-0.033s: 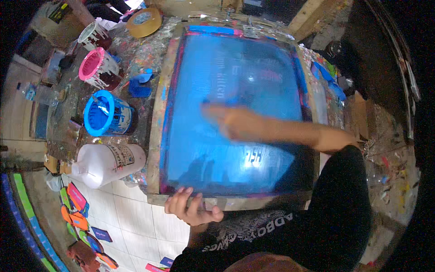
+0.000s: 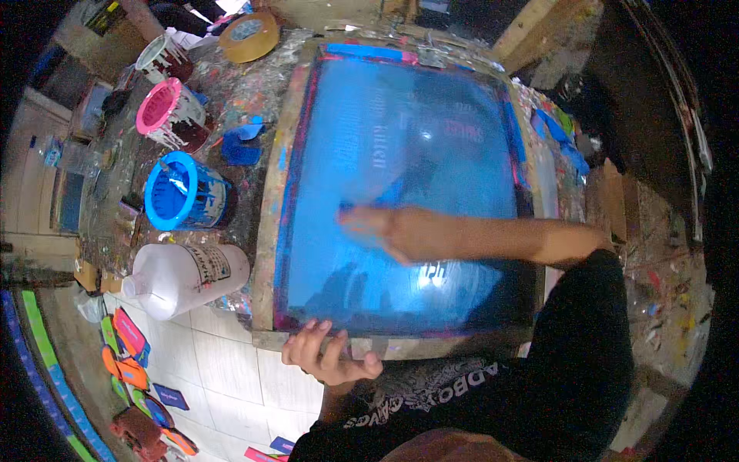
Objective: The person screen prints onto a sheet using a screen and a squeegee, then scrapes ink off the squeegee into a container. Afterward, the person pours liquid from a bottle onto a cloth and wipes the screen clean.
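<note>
A wood-edged printing screen [image 2: 267,254] lies on the work table, its blue mesh carrying faint lettering. Over the middle of the mesh is my right hand [image 2: 400,231], its fingers pointing left. Motion smears those fingertips, so I cannot make out whether anything is under or in them. At the screen's near left corner, my left hand [image 2: 327,358] rests against the wooden edge with its fingers apart and slightly bent. A white plastic bottle [image 2: 181,277] lies on its side left of the screen, beyond my left hand.
Along the table's left side stand a blue-rimmed paint tub [image 2: 185,192], a pink-rimmed tub [image 2: 171,112] and a white, paint-dripped tub [image 2: 164,60]. Behind them lies a roll of brown tape [image 2: 250,37]. Several colourful printed pieces [image 2: 131,373] lie on the tiled floor [image 2: 223,369].
My right hand has slid a little nearer to me across the mesh. My left hand stays at the near edge. The whole view has shifted slightly.
</note>
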The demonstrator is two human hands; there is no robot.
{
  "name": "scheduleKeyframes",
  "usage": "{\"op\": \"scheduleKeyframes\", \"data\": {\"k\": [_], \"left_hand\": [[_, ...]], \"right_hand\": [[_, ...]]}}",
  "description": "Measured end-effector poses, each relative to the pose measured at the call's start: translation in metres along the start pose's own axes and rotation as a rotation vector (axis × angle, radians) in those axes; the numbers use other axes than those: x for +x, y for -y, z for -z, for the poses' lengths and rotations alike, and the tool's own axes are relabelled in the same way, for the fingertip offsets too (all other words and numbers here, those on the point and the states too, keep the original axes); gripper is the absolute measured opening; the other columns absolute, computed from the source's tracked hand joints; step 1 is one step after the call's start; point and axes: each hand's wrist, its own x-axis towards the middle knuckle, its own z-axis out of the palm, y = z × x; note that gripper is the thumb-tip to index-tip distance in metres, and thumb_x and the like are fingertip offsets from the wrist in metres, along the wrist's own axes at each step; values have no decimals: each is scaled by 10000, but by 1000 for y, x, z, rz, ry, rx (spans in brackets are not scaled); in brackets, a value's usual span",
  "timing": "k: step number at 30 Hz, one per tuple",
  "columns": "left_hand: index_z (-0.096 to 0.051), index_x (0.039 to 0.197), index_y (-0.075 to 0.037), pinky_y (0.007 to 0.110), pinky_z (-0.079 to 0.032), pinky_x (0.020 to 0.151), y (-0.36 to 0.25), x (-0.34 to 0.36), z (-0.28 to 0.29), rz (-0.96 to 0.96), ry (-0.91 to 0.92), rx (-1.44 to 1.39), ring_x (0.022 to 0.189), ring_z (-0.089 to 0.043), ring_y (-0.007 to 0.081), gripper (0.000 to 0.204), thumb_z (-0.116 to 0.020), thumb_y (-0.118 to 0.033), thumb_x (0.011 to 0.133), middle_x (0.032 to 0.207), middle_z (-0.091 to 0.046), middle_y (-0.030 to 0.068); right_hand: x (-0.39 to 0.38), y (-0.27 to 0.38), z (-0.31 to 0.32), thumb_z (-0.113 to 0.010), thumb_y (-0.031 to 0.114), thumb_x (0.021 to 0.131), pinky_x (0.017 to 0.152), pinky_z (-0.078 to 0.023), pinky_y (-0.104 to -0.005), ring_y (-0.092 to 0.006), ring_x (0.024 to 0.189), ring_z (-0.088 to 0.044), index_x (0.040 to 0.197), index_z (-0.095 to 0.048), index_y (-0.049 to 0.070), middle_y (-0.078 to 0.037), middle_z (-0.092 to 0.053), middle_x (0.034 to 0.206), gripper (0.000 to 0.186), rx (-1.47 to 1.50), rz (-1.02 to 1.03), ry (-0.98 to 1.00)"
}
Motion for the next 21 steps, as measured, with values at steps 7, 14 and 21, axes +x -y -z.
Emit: {"op": "scheduleKeyframes", "data": {"k": [7,14,21], "left_hand": [[-598,965,-100,435,-357,891,-1,3,10,-6,64,10,1010,-557,312,473,-516,-494,715,1066,-617,132],[-609,908,-112,432,-357,876,-3,7,9,11,89,11,985,-546,306,457,-531,-514,706,1063,-609,107],[-599,916,-149,424,-335,923,-10,5,4,60,45,11,967,-566,241,402,-505,-512,771,1016,-612,69]], "right_hand": [[55,-162,83,-438,110,941,885,-544,-427,-306,917,-680,1337,-510,41,-193,-661,1139,409,-485,166,-374],[60,-103,29,-448,93,930,956,-518,-390,-305,1117,-620,1388,-477,109,-166,-563,1337,459,-195,45,-40],[60,-204,68,-496,60,834,925,-513,-458,-343,1066,-634,1360,-481,86,-189,-541,1343,527,-328,-282,13]]}}
